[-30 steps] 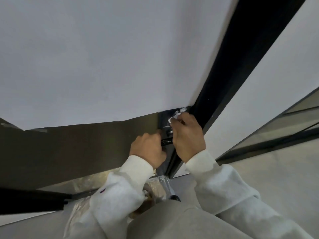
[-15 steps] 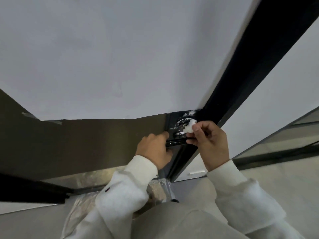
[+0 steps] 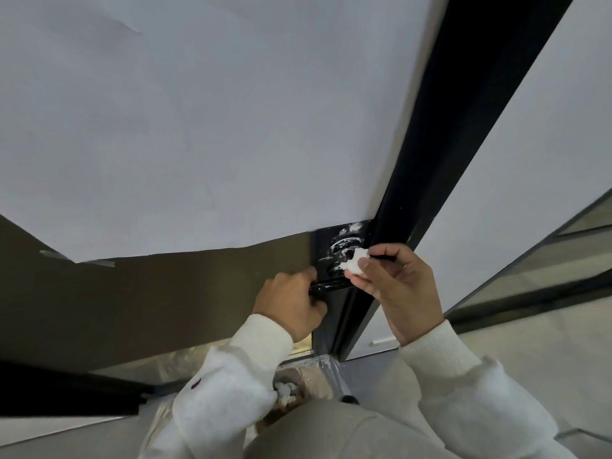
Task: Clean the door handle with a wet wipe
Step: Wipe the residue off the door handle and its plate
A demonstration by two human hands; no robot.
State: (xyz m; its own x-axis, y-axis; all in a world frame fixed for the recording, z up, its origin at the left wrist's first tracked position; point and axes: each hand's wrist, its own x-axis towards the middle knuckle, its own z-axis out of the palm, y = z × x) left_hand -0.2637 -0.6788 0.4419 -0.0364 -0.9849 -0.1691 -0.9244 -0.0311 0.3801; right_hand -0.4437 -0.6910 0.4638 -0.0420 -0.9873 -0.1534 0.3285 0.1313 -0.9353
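Observation:
A black lever door handle point(image 3: 331, 284) sticks out from a black lock plate point(image 3: 341, 250) smeared with white residue. My left hand point(image 3: 291, 303) grips the lever's left end. My right hand point(image 3: 400, 286) pinches a small crumpled white wet wipe point(image 3: 356, 265) between thumb and fingers and holds it against the round base of the handle. Part of the lever is hidden behind both hands.
The door point(image 3: 165, 293) is dark brown glass, mostly covered by white paper point(image 3: 198, 127). A black door frame point(image 3: 447, 144) runs up to the right, beside a white wall point(image 3: 530, 193). On the floor lies plastic sheeting point(image 3: 308, 382).
My right hand has turned and moved the wipe from the plate's upper part to the handle's round base. The camera has come closer. My left hand stays on the lever.

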